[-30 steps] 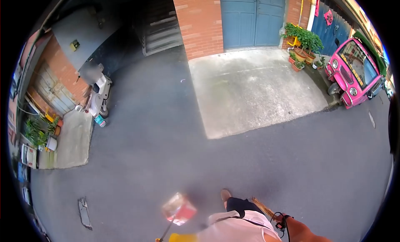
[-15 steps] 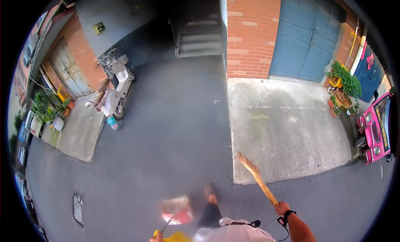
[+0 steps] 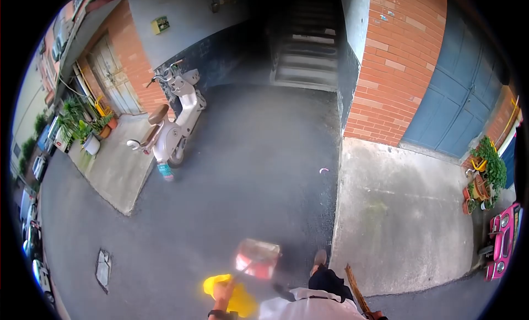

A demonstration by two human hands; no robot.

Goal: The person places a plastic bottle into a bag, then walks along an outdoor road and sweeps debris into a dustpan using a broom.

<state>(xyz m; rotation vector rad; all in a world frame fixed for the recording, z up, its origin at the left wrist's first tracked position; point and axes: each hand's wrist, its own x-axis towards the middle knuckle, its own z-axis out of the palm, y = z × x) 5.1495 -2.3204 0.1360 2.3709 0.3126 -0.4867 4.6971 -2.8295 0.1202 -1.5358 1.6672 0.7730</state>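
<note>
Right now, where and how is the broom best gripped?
Probably the near end, approached from the bottom of the view and wrapped around: the broom is long and slim, its far end slanting up and left. The right hand, partly cut off, is at that near end.

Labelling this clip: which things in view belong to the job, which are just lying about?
Apparently in use:
brown straw broom, at the right hand
blurred red-and-white box-like pan, ahead of the left hand
blurred bright yellow item, at the left hand

Just about:
white metal-bodied scooter
boxy pink vehicle
leafy green potted plants
</note>
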